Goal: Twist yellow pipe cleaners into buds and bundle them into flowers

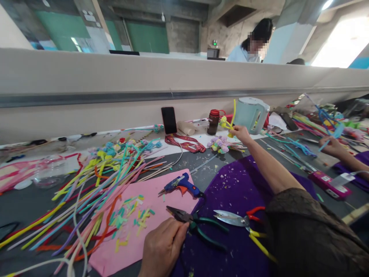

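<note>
Over the dark table [178, 161], watching remotely, I see the right hand [242, 134] pinching a yellow fuzzy stem [234, 111] between the bottle [213, 124] and the kettle [250, 114]; I'd keep that pinch light, so the fuzz isn't crushed. The left hand [164, 240] curls against the pliers [198, 223]; whether it grips them, I cannot tell. Beyond, 1 glue gun [183, 184] lies on the pink sheet [155, 211].

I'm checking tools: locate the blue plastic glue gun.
In the head view, the blue plastic glue gun lies near centre, on the flat pink sheet, just beyond the green-handled metal pliers by the left hand.
</note>
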Demonstrator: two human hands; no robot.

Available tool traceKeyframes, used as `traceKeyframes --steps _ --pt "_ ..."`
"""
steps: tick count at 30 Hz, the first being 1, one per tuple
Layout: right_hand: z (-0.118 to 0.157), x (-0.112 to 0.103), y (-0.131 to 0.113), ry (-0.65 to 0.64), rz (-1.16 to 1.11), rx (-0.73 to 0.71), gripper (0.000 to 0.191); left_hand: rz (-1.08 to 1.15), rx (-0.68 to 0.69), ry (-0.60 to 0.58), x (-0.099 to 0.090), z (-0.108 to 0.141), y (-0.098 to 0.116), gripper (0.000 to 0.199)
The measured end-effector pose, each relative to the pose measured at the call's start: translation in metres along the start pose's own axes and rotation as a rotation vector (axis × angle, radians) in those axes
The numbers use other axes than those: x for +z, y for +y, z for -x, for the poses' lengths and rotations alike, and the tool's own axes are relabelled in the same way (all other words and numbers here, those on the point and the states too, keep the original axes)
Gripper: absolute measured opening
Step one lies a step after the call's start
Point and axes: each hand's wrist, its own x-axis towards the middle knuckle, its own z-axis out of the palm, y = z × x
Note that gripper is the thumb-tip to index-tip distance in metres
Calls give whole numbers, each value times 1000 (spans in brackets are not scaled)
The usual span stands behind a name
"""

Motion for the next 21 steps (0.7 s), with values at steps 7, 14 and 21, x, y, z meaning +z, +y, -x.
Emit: traceKeyframes --steps 7,14,21 --pt "43 -16 -43 -30 -500 -12 42 1 15 9 2 1 0 23" --pt "143 26 -98 -386 -642 20 32 58 -68 -70 -2 3 18 31" --pt "217 33 -168 -585 -244 -811 18 940 -571 -205 0 7 23 38"
